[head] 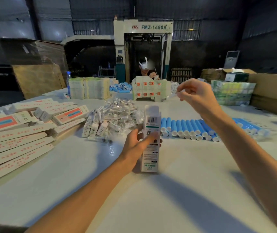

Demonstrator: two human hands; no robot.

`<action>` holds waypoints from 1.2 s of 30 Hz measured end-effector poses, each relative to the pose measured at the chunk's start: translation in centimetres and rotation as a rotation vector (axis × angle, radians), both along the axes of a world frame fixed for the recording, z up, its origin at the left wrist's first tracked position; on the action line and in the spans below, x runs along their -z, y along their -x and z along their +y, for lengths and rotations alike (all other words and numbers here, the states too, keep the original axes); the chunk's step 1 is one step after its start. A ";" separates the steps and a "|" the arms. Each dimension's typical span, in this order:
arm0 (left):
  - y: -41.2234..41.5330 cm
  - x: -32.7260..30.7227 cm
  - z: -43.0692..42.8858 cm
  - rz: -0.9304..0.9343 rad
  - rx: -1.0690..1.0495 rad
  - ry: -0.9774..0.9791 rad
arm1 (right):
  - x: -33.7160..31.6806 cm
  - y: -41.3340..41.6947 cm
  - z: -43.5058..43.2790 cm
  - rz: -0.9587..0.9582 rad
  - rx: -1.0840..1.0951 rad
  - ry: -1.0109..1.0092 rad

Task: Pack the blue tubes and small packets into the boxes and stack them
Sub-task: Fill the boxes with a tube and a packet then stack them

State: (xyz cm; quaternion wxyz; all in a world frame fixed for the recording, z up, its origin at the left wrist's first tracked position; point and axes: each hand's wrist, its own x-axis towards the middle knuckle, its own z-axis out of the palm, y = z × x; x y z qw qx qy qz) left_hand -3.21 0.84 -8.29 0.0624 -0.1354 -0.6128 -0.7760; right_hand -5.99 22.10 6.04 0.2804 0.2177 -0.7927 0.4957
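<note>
Left hand [135, 145] grips upright box [152, 122]; right hand [197, 96] pinches packet [174, 91].

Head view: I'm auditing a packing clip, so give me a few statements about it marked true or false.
1. The left hand holds the box upright, top flap open. True.
2. The blue tubes lie left of that box. False: they lie in rows to its right.
3. The right hand, raised, pinches a clear packet. True.
4. The long boxes at the left stand upright. False: they lie flat in a pile.
</note>
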 end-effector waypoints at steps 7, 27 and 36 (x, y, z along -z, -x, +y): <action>-0.4 -0.3 0.6 0.080 0.067 0.073 | -0.7 -0.5 -1.8 -0.145 -0.176 -0.378; -0.3 0.0 0.5 0.138 -0.038 0.063 | 10.2 -2.1 -3.0 -0.121 -0.224 0.048; -1.0 -0.9 0.8 0.266 0.053 0.152 | 11.7 -2.8 -3.5 -0.126 -0.292 0.133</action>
